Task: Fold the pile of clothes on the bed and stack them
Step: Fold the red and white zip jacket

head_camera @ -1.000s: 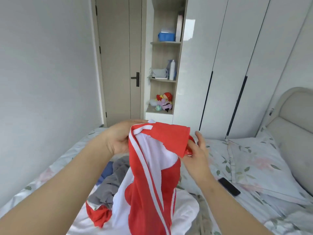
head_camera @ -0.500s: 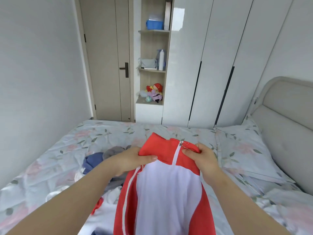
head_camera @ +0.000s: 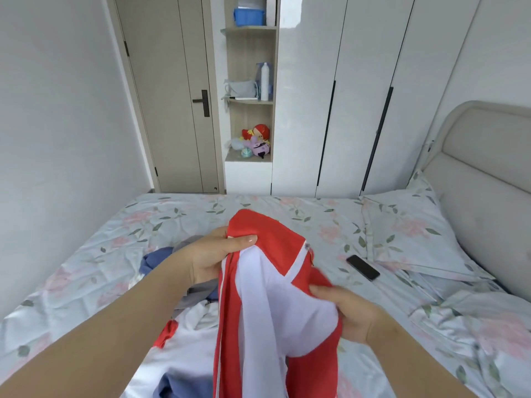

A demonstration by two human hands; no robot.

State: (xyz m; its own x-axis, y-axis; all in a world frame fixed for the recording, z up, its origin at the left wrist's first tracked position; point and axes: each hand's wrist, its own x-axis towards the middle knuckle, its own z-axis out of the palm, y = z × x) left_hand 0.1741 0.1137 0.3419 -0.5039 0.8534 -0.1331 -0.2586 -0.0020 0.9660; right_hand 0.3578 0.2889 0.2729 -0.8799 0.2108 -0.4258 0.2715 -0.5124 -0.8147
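A red and white zip-up jacket (head_camera: 267,297) hangs at lower centre of the frame, held up over the floral-sheeted bed (head_camera: 287,208). The left hand (head_camera: 212,258) pinches its red collar, thumb on top; the right hand (head_camera: 347,314) grips the white and red fabric lower down. A pile of blue, grey and white clothes (head_camera: 184,305) lies at lower left. A black phone (head_camera: 363,267) rests right of centre, beside the floral pillow (head_camera: 411,237).

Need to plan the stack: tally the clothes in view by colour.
Red-and-white jacket: 1
Grey garment: 1
Blue garment: 1
White garment: 1
Total: at least 4; a nearer blue patch may be a fifth.
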